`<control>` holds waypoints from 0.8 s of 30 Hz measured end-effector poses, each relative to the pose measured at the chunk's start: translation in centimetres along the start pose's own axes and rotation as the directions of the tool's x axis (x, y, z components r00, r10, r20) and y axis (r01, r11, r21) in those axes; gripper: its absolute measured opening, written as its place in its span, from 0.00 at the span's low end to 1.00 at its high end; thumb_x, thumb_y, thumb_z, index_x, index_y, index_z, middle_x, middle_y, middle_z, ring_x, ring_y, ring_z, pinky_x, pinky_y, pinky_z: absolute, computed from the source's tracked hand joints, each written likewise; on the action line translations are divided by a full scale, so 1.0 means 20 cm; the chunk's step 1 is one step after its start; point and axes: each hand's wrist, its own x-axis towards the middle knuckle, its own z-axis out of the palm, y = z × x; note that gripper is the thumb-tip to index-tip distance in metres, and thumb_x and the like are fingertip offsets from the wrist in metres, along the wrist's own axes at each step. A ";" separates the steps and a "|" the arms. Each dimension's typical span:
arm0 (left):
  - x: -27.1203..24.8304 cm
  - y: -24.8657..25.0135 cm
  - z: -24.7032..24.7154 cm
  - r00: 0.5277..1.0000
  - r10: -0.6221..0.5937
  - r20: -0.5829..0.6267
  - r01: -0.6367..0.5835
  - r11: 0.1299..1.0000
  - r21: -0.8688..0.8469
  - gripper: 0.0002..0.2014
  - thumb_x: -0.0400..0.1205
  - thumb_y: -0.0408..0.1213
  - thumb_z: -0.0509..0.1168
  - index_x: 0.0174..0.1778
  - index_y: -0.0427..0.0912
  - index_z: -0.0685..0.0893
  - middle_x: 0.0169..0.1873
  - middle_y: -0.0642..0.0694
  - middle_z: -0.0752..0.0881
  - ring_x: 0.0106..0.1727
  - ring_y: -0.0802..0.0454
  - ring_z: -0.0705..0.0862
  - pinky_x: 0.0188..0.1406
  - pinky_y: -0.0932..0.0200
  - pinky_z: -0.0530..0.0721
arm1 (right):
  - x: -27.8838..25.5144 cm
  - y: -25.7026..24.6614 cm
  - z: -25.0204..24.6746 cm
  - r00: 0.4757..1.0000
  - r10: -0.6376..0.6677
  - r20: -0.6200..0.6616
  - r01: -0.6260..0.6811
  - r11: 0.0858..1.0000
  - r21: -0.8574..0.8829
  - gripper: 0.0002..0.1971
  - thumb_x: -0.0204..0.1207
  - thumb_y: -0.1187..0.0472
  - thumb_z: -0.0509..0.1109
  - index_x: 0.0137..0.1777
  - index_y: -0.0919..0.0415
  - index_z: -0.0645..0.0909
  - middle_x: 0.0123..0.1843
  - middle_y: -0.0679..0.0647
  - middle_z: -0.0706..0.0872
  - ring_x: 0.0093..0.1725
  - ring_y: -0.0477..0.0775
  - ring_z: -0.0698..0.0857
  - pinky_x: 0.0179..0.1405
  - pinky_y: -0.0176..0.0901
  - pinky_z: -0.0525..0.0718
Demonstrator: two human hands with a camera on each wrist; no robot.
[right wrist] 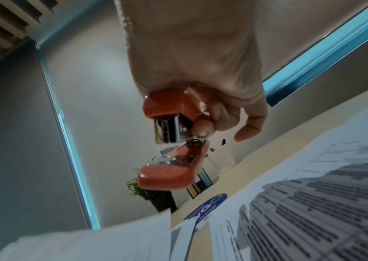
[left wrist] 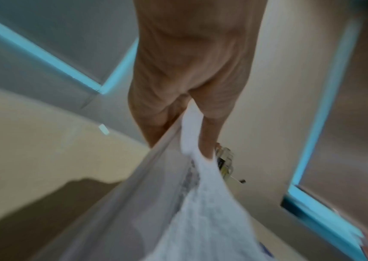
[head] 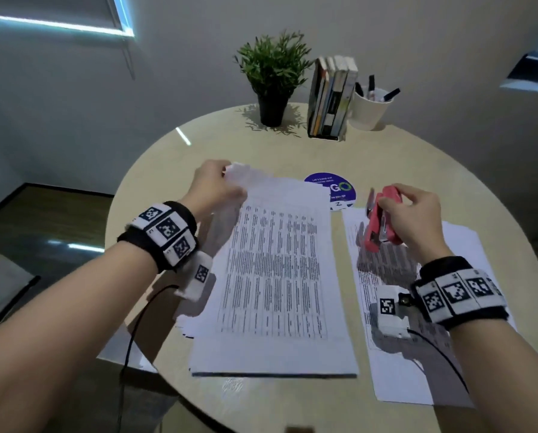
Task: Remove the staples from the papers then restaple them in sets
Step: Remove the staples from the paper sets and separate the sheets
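White cup (head: 370,112) at the tabletop's (head: 174,170) far edge holds markers. Our left hand (head: 216,185) pinches the middle paper stack's (head: 274,276) blurred corner; our right hand (head: 414,220) grips the red stapler (head: 381,220), mouth agape, above the right-hand papers (head: 395,364).

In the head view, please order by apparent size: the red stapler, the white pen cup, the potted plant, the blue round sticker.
1. potted plant
2. red stapler, though nearer the camera
3-4. white pen cup and blue round sticker look alike; papers partly cover the sticker.
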 end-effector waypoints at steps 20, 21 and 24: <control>-0.06 0.29 0.39 0.862 -0.120 0.493 0.198 0.974 -0.108 0.10 0.79 0.24 0.66 0.57 0.33 0.81 0.42 0.26 0.87 0.21 0.50 0.79 0.21 0.60 0.77 | 0.06 -0.17 -0.51 0.951 -0.087 -0.298 0.144 0.974 0.174 0.19 0.74 0.65 0.75 0.66 0.61 0.84 0.62 0.56 0.86 0.49 0.50 0.86 0.41 0.36 0.83; -0.10 0.34 0.48 0.856 -0.113 0.504 0.192 0.975 -0.107 0.07 0.80 0.22 0.64 0.52 0.31 0.80 0.33 0.31 0.84 0.16 0.53 0.76 0.15 0.64 0.73 | 0.06 -0.17 -0.51 0.951 -0.086 -0.296 0.143 0.974 0.176 0.20 0.74 0.65 0.75 0.67 0.62 0.84 0.63 0.56 0.86 0.49 0.51 0.87 0.41 0.35 0.83; -0.17 0.42 0.73 0.863 -0.067 0.501 0.133 0.986 -0.097 0.07 0.78 0.20 0.64 0.38 0.35 0.78 0.30 0.40 0.78 0.23 0.50 0.80 0.17 0.65 0.74 | 0.06 -0.14 -0.48 0.959 -0.081 -0.272 0.129 0.978 0.164 0.21 0.75 0.66 0.75 0.68 0.64 0.83 0.61 0.56 0.86 0.40 0.43 0.85 0.28 0.24 0.80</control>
